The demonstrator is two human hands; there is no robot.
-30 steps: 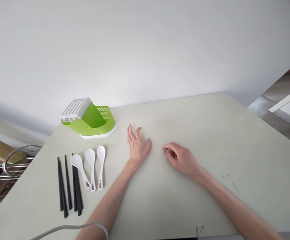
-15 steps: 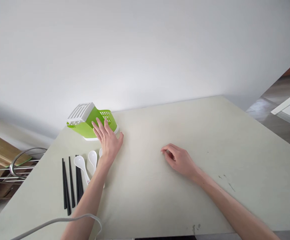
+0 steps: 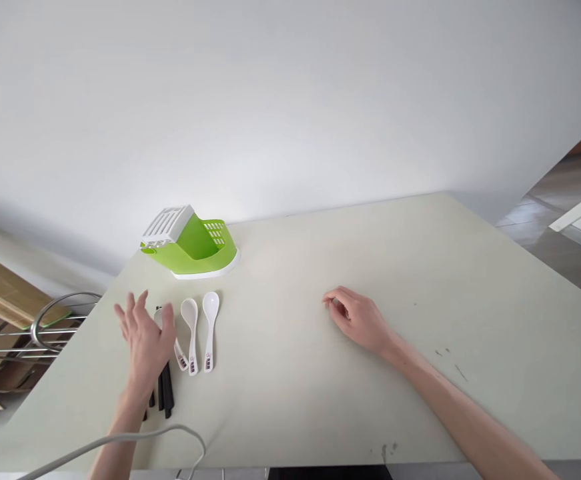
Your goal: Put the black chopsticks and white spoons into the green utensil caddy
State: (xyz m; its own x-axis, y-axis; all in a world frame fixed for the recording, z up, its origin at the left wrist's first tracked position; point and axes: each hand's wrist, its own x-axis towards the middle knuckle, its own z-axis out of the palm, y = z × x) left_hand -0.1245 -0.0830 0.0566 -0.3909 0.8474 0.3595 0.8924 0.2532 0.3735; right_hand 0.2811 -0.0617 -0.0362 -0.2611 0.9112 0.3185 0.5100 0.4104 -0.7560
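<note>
Over the black chopsticks [image 3: 165, 390] at the left of the table is my left hand [image 3: 146, 337], its fingers spread and holding nothing. It hides most of the chopsticks and part of one white spoon [image 3: 181, 355]. Two more white spoons, a middle one [image 3: 191, 327] and a right one [image 3: 210, 327], lie beside it with bowls toward the wall. Behind them stands a green and white utensil holder [image 3: 200, 250]. My right hand [image 3: 353, 317] rests on the bare middle of the table, fingers curled in, with nothing visible in them.
A grey cable [image 3: 120, 438] crosses the near left. Beyond the table's left edge are a metal rack [image 3: 50, 333] and a wooden board [image 3: 10, 287]. The wall [image 3: 290, 100] runs along the back of the table [image 3: 290, 400].
My left hand has moved from in front of the green holder toward me and left, over the chopsticks. The spoons now show more fully. My right hand has stayed in place.
</note>
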